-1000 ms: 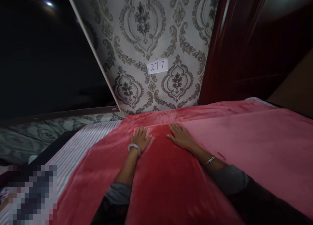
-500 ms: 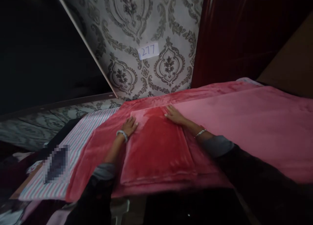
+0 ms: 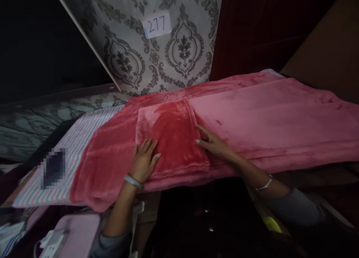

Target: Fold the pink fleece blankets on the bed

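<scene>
A folded red plush cloth lies on a larger pink-red blanket spread over the table. My left hand rests flat on the near left part of the folded cloth, its fingers apart. At the cloth's right edge is my right hand, thumb and index finger apart and touching that edge; its other fingers are partly hidden beneath. Neither hand has a grip on the cloth that shows.
A striped cloth lies left of the blanket, with a blurred dark patch on it. Behind stands a patterned wall with a paper marked 277. A pink surface and a white power strip are at the lower left.
Both hands have moved from the folded cloth's far part toward its near part. My right hand has shifted to the right edge. The view has tilted down, and the folded cloth looks shorter.
</scene>
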A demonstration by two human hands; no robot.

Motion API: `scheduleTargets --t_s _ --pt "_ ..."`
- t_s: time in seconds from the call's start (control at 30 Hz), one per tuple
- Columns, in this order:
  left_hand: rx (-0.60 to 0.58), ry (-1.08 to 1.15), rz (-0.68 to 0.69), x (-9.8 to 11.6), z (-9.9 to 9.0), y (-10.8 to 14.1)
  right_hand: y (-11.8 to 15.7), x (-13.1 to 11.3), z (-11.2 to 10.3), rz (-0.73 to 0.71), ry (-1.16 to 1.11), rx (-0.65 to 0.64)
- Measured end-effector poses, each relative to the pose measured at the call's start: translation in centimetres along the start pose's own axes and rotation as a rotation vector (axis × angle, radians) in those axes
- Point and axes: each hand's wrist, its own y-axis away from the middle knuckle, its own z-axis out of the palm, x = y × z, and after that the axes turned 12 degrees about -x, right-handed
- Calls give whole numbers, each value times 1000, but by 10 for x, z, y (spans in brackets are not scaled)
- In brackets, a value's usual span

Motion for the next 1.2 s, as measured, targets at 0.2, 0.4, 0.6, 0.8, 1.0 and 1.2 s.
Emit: scheduleTargets --t_s 0.2,0.4,0.6,0.8,1.0,1.2 --pt "1 -30 -8 14 8 6 2 -9 4 -59 166 136" --pt "27 -47 -32 15 16 12 12 10 13 -45 261 128" --pt "69 -35 -21 13 18 12 26 6 12 -33 136 98" --pt "204 29 89 11 22 14 30 -6 8 -118 148 52" --pt "221 63 122 14 31 15 27 0 7 -155 209 118" --pt "294 146 156 14 32 22 40 7 10 -132 149 115"
